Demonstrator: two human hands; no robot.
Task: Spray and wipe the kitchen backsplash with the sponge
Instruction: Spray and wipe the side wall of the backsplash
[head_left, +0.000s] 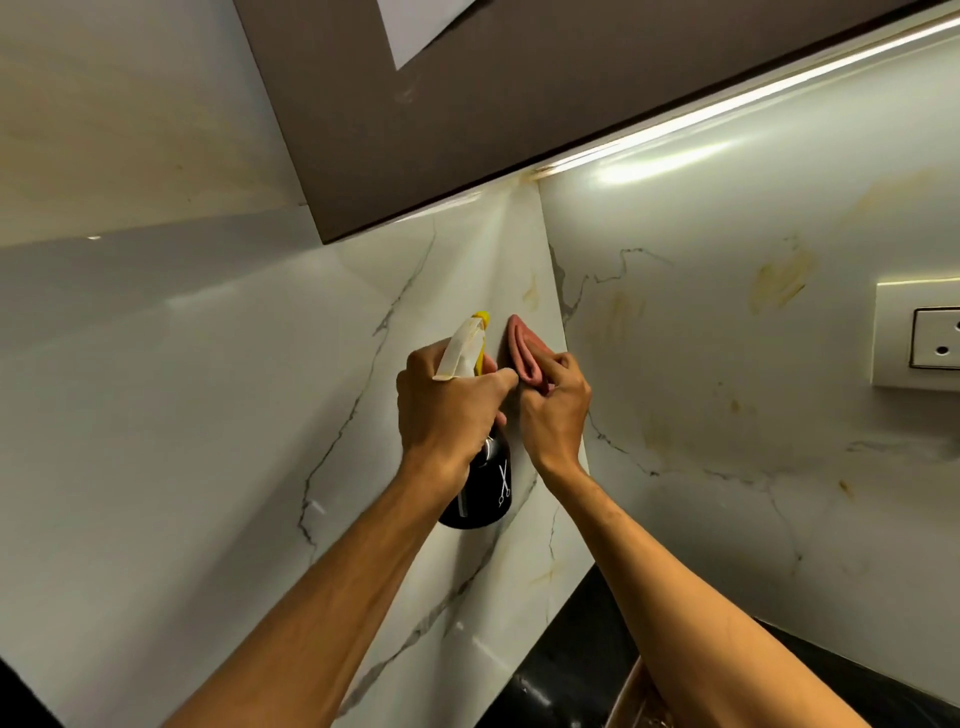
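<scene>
Fingers (563, 371) pinch folded pink sponge (524, 353) against glossy veined marble backsplash (457, 291).

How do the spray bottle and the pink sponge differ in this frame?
The spray bottle is dark with a pale, yellow-tipped trigger head; the sponge is pink and folded. The left hand holds the bottle, the right hand the sponge. Both are raised toward the backsplash corner.

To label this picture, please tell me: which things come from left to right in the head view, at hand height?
Left hand → spray bottle → pink sponge → right hand → wall socket.
</scene>
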